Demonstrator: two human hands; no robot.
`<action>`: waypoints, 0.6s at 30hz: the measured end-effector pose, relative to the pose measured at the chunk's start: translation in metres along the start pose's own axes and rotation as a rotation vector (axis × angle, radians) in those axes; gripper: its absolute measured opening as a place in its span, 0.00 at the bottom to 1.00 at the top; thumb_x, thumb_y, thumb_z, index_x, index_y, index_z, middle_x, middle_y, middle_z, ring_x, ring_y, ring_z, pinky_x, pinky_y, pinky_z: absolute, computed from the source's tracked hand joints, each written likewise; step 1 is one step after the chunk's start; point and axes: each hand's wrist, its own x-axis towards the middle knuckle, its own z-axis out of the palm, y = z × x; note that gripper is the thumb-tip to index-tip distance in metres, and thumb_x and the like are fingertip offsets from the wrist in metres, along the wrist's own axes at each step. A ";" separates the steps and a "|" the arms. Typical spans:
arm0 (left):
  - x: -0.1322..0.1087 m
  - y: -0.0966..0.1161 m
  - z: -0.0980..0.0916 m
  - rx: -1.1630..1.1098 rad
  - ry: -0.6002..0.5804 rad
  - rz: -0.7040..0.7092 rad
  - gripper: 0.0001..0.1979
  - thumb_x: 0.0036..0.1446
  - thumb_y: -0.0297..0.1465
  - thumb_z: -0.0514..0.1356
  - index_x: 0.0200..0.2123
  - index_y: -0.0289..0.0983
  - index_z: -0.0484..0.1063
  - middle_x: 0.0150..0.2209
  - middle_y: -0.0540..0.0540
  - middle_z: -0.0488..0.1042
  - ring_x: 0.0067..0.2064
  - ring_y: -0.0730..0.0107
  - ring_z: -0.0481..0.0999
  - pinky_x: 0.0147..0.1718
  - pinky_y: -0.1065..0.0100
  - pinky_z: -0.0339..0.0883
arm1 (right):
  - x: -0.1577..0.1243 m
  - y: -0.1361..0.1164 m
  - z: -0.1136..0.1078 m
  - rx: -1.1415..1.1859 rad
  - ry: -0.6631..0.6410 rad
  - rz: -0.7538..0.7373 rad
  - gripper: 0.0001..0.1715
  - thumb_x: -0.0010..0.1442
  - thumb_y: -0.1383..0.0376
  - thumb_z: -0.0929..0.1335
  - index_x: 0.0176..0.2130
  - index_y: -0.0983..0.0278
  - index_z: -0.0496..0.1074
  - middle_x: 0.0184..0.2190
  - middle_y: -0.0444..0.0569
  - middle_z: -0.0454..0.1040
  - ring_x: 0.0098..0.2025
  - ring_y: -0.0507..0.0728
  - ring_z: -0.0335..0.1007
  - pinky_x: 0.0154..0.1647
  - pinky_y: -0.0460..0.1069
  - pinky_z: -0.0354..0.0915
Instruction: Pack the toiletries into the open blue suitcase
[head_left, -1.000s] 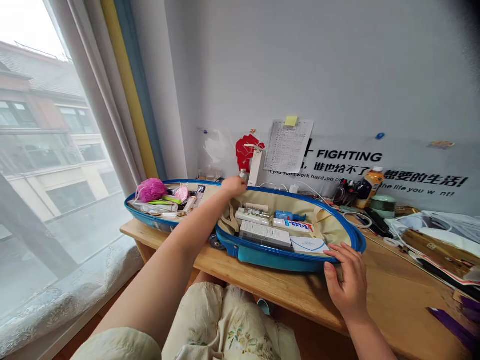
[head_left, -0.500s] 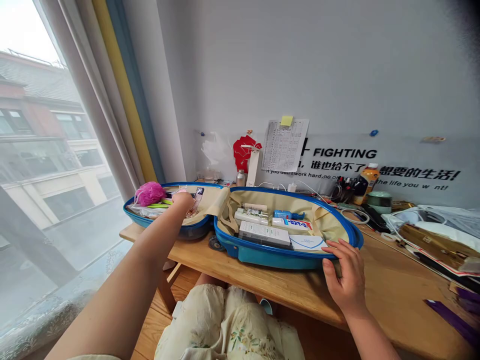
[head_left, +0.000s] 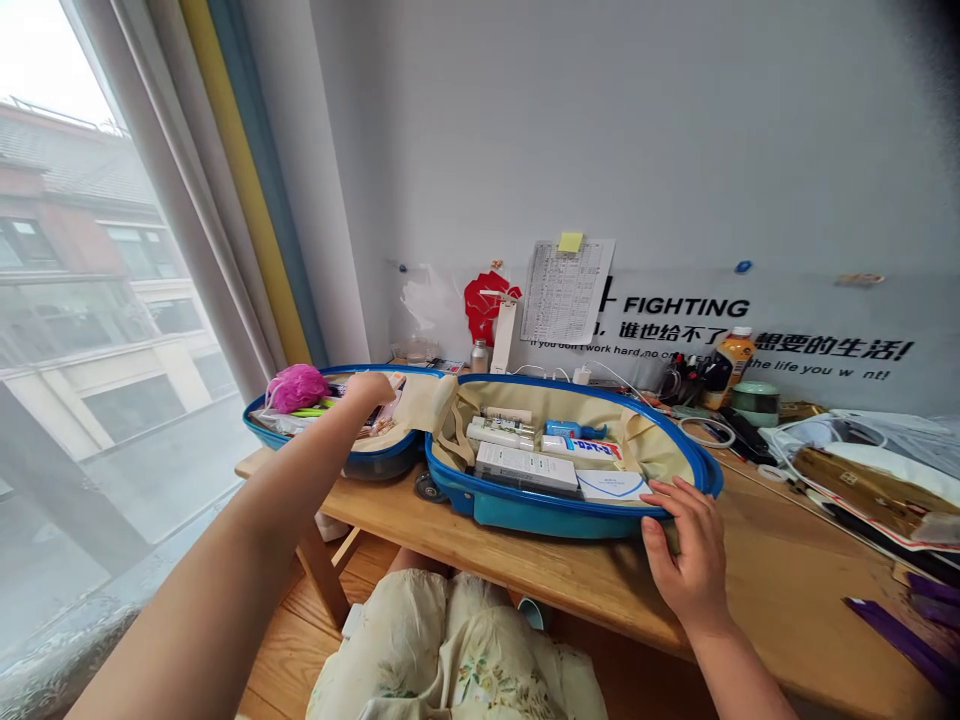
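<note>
Blue suitcase lies opened flat on the desk, near side close to the desk's front edge; wood surface extends rightward past the right hand. That hand rests at the right half's near rim, fingers spread, grip relaxed. Left hand is over the left half; cannot tell whether its grip holds anything. Left half: pink puff, assorted small items. Right half: blue bottle, white tube, printed box.

Cream garment, green floral pattern, loose folds, bare forearms
</note>
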 end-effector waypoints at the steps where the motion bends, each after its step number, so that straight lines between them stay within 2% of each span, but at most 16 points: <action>1: 0.000 0.006 -0.005 0.014 0.006 0.024 0.22 0.53 0.40 0.62 0.49 0.34 0.74 0.47 0.31 0.78 0.50 0.43 0.77 0.46 0.53 0.72 | 0.000 0.000 0.000 -0.004 -0.001 0.000 0.11 0.64 0.60 0.63 0.44 0.60 0.70 0.46 0.53 0.75 0.57 0.65 0.67 0.60 0.65 0.57; 5: -0.001 0.041 -0.018 0.031 0.053 0.196 0.24 0.60 0.46 0.57 0.55 0.40 0.68 0.51 0.38 0.77 0.52 0.53 0.76 0.48 0.62 0.70 | 0.000 -0.001 0.000 -0.015 0.000 -0.012 0.11 0.65 0.60 0.62 0.45 0.60 0.69 0.46 0.54 0.75 0.57 0.65 0.67 0.60 0.65 0.58; 9: -0.004 0.086 -0.016 0.046 0.067 0.349 0.24 0.61 0.46 0.57 0.56 0.41 0.65 0.51 0.40 0.77 0.52 0.56 0.76 0.48 0.63 0.69 | 0.001 -0.003 0.000 -0.019 0.015 -0.019 0.11 0.64 0.62 0.62 0.45 0.60 0.69 0.45 0.53 0.75 0.56 0.64 0.67 0.59 0.64 0.58; 14: -0.002 0.137 -0.006 0.080 0.056 0.507 0.23 0.63 0.41 0.60 0.57 0.37 0.65 0.51 0.38 0.75 0.53 0.56 0.76 0.51 0.58 0.68 | 0.001 -0.005 -0.001 -0.023 0.008 -0.019 0.10 0.65 0.62 0.63 0.44 0.60 0.69 0.46 0.53 0.74 0.57 0.64 0.66 0.60 0.63 0.57; 18: 0.003 0.167 0.007 0.103 0.036 0.624 0.21 0.64 0.39 0.59 0.56 0.36 0.67 0.54 0.40 0.71 0.52 0.59 0.74 0.51 0.51 0.70 | 0.000 -0.004 -0.002 -0.018 -0.008 0.000 0.11 0.65 0.62 0.62 0.45 0.60 0.69 0.47 0.53 0.74 0.58 0.64 0.65 0.61 0.64 0.56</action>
